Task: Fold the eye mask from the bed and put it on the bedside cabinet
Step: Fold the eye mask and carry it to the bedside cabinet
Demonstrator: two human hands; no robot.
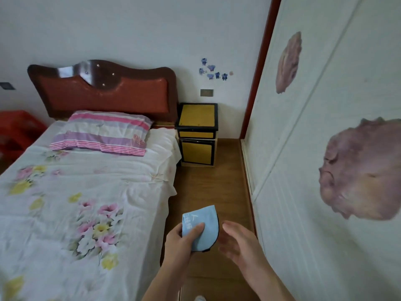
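- In the lower middle of the head view, above the wooden floor point(208, 187) between bed and wall, the left hand point(182, 242) holds the eye mask point(202, 227).
- Eye mask: light blue, edged in black, printed with white marks; it appears folded in half into a rounded half-shape and is held upright, clear of the bed point(76, 203).
- Left grip: clamped on the mask, with the thumb laid across the blue face and the remaining fingers hidden behind the fabric.
- Right hand point(236, 242): slightly blurred, just beside the mask's black-edged right side; whether it touches the fabric cannot be told.
- Right grip: fingers apart and loosely spread, palm turned toward the mask, holding nothing.
- Bed: covered by a white sheet with pink and yellow flowers; a striped pillow point(102, 133) lies at its head against a red-brown headboard point(104, 92).
- Bedside cabinet point(197, 133): yellow panels in black frames, standing on the floor just beside the head of the bed, well apart from both hands.
- Right wall point(325, 148): white panels carrying two large purple flower prints.
- Far wall: small blue stickers point(213, 71) above the cabinet.
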